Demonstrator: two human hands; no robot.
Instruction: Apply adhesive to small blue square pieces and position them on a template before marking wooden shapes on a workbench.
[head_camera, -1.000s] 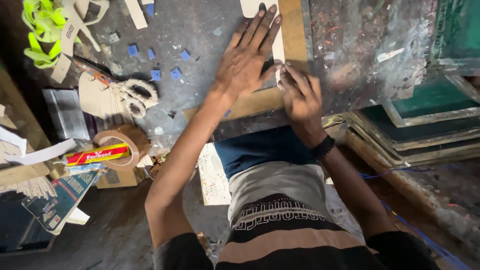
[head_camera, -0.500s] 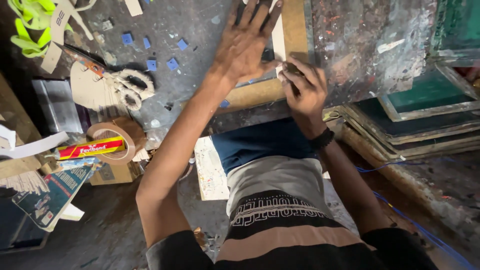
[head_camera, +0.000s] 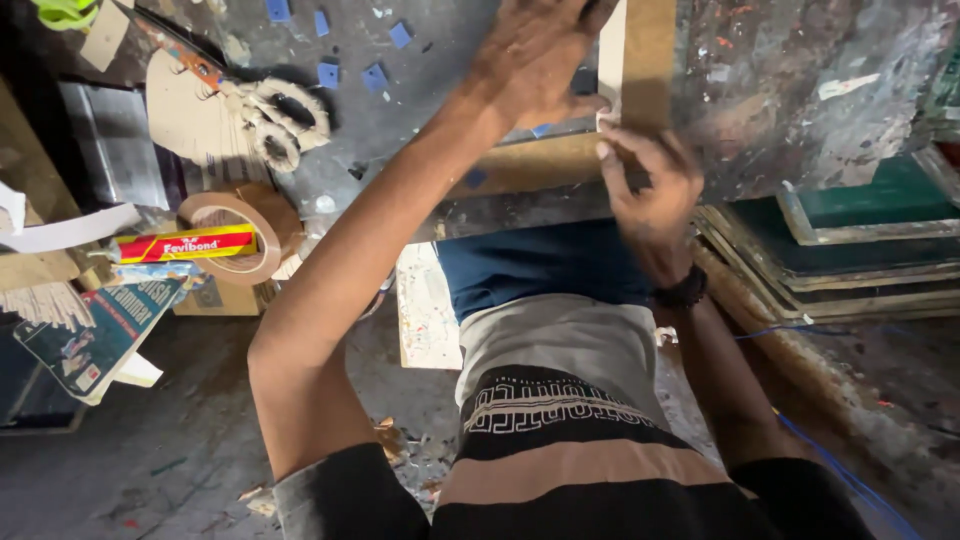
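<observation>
Person seen from above, lower centre of frame. Short-sleeved top, banded: dark navy panel (head_camera: 540, 265) nearest the upper part of the frame, then a pale grey band (head_camera: 560, 345), then black with a narrow white geometric key-pattern stripe (head_camera: 530, 410), then a tan-brown band (head_camera: 590, 470), black again at bottom edge. Sleeve cuffs dark, ending above the elbows. Forearms bare. Left hand (head_camera: 535, 60) bare, no rings seen. Right hand (head_camera: 650, 185) bare; black band (head_camera: 682, 293) on its wrist.

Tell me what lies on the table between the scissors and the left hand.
In the head view, small blue squares lie scattered on the dark table between the scissors and the left hand.
</observation>
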